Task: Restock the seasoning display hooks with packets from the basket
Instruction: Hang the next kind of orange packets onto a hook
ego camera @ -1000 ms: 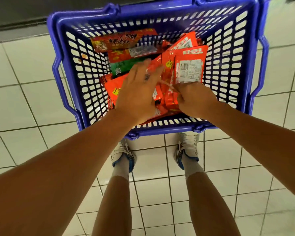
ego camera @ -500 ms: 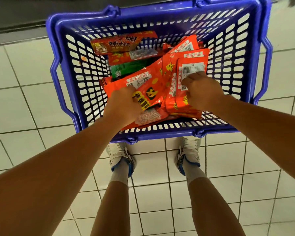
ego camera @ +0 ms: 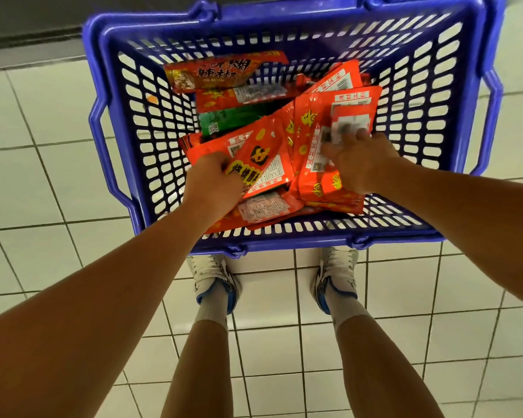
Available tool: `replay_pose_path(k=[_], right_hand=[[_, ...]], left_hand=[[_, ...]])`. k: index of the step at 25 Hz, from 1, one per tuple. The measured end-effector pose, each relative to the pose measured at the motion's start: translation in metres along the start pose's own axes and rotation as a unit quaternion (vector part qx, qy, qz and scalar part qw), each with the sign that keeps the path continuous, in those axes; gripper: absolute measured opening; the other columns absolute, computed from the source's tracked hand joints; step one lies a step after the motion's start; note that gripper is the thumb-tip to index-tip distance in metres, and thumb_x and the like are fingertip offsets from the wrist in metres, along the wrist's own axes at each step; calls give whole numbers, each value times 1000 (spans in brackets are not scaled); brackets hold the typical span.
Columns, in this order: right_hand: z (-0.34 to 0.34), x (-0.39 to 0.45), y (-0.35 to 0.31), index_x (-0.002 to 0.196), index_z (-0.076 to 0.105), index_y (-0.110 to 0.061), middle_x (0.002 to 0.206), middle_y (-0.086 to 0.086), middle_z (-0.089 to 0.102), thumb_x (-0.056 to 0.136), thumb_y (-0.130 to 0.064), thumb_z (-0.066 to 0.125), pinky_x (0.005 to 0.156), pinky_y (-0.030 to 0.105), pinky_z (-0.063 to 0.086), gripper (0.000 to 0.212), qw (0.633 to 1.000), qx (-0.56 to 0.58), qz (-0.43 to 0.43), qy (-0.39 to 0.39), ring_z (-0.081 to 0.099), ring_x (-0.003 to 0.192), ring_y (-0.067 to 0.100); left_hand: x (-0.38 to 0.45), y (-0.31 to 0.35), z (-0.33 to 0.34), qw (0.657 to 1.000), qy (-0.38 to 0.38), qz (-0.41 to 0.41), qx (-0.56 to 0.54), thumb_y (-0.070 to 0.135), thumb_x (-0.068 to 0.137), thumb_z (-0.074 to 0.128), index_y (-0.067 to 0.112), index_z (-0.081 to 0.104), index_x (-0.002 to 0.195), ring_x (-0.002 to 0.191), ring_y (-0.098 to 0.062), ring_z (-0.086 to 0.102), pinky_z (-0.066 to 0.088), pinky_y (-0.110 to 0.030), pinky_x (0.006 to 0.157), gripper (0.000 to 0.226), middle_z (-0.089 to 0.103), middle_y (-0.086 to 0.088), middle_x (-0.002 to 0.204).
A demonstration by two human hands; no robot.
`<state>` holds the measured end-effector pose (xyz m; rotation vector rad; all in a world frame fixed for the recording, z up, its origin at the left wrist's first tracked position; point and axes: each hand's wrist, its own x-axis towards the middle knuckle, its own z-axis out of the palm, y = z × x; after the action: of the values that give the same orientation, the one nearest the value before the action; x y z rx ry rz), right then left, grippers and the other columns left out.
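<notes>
Gripped by left hand (ego camera: pixel 213 184): orange packet (ego camera: pixel 261 161); right hand (ego camera: pixel 361 159) clasps upright packets (ego camera: pixel 329 122); green packet (ego camera: pixel 227 122) at eleven o'clock; blue basket (ego camera: pixel 115 122).

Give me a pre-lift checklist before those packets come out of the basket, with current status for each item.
1. Left hand grips an orange packet: ok.
2. Right hand has a firm hold on the packet stack: cannot tell, fingers blurred.
3. Only one packet in the left hand: cannot tell.
4. Basket sits flat on the tiled floor: ok.
5. Display hooks in view: not ok.
</notes>
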<state>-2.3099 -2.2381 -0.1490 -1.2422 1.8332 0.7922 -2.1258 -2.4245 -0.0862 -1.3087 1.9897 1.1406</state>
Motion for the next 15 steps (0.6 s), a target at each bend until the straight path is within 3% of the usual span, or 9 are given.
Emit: replay_pose_path(k=[2,6,9,10,11,12,14,15], right_hand=[[-1,-4,0,147,23,-24,138,18,52,97,-36,53,79,50,55,60,996,88,34,5,59,114,39],[-6,-21,5,134,49,-18,106,12,63,97,-44,51,64,34,46,46,953,280,115,20,60,88,30],[-10,-42,7,109,65,-14,91,8,70,93,-29,61,65,28,50,22,910,364,137,146,64,77,27],[-14,-53,6,97,67,-15,90,6,72,91,-22,64,65,25,49,10,880,410,147,187,66,76,25],[-19,-62,3,87,65,-19,88,3,73,87,-13,66,62,24,49,6,829,490,159,218,67,73,22],[-29,-73,1,80,61,-23,87,1,73,84,-4,67,60,25,51,20,749,600,168,227,68,72,19],[-47,-96,-2,75,58,-27,87,-1,73,83,7,63,56,31,56,35,547,802,139,195,72,72,17],[-56,-108,-3,74,59,-28,88,-1,74,82,9,61,55,32,57,37,479,852,114,176,73,72,19]], left_hand=[[-5,3,2,1000,-3,8,0,11,92,54,23,59,88,60,-5,51,33,-20,48,14,55,11,68],[-16,10,-1,1000,3,1,-13,11,93,52,25,58,92,63,-7,53,37,-20,49,16,56,10,72],[-24,18,-7,999,31,-3,-18,7,91,49,20,58,89,58,-10,51,34,-19,41,16,54,7,68],[-27,21,-10,999,38,-5,-31,7,91,48,18,60,93,58,-12,52,35,-20,43,16,55,6,68],[-32,26,-13,998,44,-7,-50,6,91,47,16,61,98,60,-15,53,36,-22,47,18,56,5,70],[-36,31,-16,996,48,-9,-72,6,92,46,16,61,103,62,-17,55,38,-24,51,21,57,4,73],[-47,41,-24,993,52,-11,-108,6,92,44,20,61,108,61,-13,56,37,-23,50,27,59,5,75],[-53,46,-29,990,49,-17,-128,5,92,43,21,62,109,58,-10,55,37,-22,48,31,60,5,75]])
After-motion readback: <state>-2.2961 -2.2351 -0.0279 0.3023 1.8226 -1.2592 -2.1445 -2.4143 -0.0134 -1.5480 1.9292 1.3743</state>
